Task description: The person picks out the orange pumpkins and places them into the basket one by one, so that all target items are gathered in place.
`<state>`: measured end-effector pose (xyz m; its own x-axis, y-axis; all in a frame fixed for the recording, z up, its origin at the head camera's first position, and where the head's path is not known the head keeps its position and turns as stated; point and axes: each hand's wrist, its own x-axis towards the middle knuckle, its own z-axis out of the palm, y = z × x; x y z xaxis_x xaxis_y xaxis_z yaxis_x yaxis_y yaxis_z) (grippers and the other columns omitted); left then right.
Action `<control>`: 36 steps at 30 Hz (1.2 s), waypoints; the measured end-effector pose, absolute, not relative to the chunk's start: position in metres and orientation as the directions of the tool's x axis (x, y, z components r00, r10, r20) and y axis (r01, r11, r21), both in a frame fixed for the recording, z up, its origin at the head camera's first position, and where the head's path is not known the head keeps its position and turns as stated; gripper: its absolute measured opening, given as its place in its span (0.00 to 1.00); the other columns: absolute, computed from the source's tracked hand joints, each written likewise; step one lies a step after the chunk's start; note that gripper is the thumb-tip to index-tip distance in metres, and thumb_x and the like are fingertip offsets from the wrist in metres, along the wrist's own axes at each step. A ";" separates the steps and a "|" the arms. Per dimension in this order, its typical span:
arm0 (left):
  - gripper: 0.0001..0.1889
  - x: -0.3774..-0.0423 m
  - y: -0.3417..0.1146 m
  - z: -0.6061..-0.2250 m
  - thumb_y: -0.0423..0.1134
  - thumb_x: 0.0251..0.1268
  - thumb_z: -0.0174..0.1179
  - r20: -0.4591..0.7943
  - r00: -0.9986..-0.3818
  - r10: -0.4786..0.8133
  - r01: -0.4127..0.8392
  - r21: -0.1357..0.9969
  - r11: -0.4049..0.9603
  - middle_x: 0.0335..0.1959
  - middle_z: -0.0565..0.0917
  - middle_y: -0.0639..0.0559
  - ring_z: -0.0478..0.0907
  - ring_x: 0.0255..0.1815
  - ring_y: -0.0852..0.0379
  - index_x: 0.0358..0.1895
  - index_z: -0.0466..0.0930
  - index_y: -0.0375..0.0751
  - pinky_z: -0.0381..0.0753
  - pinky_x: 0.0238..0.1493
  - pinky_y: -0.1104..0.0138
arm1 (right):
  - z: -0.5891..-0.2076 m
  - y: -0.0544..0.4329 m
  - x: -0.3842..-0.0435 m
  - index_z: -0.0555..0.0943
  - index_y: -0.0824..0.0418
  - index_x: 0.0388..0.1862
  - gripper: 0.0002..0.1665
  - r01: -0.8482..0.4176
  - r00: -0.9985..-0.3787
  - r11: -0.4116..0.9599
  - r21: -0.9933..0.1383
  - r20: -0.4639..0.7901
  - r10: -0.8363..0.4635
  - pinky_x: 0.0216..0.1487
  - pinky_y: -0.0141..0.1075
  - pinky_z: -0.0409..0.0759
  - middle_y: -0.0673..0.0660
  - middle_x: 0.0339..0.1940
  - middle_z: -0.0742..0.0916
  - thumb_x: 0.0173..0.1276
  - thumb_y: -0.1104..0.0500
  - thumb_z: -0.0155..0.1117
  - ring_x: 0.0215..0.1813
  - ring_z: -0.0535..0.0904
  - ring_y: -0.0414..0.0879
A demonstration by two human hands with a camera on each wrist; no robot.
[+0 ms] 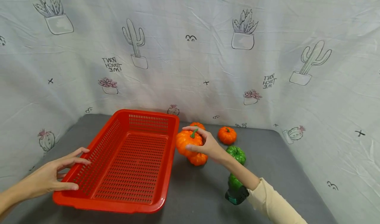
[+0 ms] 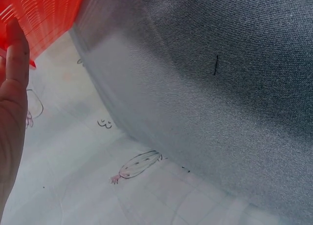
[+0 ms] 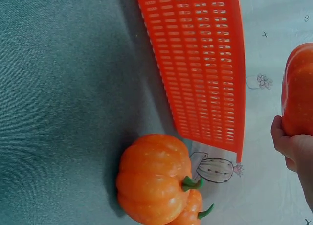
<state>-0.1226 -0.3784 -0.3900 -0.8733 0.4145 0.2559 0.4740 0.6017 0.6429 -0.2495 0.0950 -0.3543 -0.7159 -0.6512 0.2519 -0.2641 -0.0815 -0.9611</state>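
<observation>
From my remote seat I see the right hand (image 1: pixel 210 147) grasping an orange pumpkin (image 1: pixel 184 143), raised off the table (image 1: pixel 196 197) just beside the red basket's (image 1: pixel 171 161) right rim; the left hand (image 1: pixel 51 174) grips that basket at its near left corner; I judge the pumpkin light, stiff and slightly slippery from its gloss, so I favour thumb and fingers opposed round its ribbed sides, sparing the green stem (image 1: pixel 194 133); the basket looks light and somewhat bendy, best held by the rim.
</observation>
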 end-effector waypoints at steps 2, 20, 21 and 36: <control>0.30 -0.123 -0.378 -0.391 0.28 0.47 0.72 0.252 -0.880 0.404 0.467 0.619 0.631 0.68 0.58 0.73 0.63 0.56 0.84 0.57 0.75 0.40 0.80 0.32 0.70 | -0.355 0.096 -0.249 0.71 0.57 0.65 0.34 -0.263 -0.716 -0.074 -0.962 0.247 -0.653 0.49 0.42 0.80 0.59 0.57 0.77 0.61 0.52 0.70 0.50 0.76 0.51; 0.35 -0.124 -0.381 -0.387 0.26 0.46 0.72 0.221 -0.846 0.484 0.480 0.710 0.515 0.71 0.58 0.66 0.72 0.55 0.71 0.62 0.71 0.37 0.81 0.34 0.66 | -0.347 0.073 -0.252 0.69 0.57 0.67 0.35 -0.254 -0.676 -0.030 -0.967 0.199 -0.709 0.50 0.41 0.79 0.58 0.55 0.80 0.62 0.54 0.69 0.50 0.77 0.51; 0.35 -0.124 -0.382 -0.387 0.28 0.47 0.72 0.219 -0.845 0.489 0.480 0.713 0.511 0.72 0.58 0.65 0.73 0.55 0.70 0.63 0.71 0.37 0.81 0.34 0.66 | -0.347 0.071 -0.253 0.69 0.56 0.66 0.34 -0.256 -0.669 -0.037 -0.966 0.205 -0.714 0.50 0.41 0.79 0.59 0.55 0.80 0.62 0.55 0.69 0.50 0.77 0.51; 0.33 -0.121 -0.378 -0.386 0.27 0.40 0.75 0.265 -0.846 0.462 0.517 0.619 0.591 0.71 0.58 0.66 0.69 0.55 0.76 0.57 0.75 0.41 0.81 0.32 0.67 | -0.339 0.037 -0.264 0.71 0.54 0.65 0.30 -0.258 -0.660 -0.034 -0.966 0.202 -0.723 0.51 0.41 0.79 0.57 0.57 0.79 0.64 0.64 0.65 0.51 0.77 0.50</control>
<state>-0.1209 -0.3782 -0.3858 -0.8461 0.4622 0.2654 0.5170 0.5909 0.6193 -0.2639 0.0366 -0.3389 -0.6604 -0.7233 0.2019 -0.2578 -0.0342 -0.9656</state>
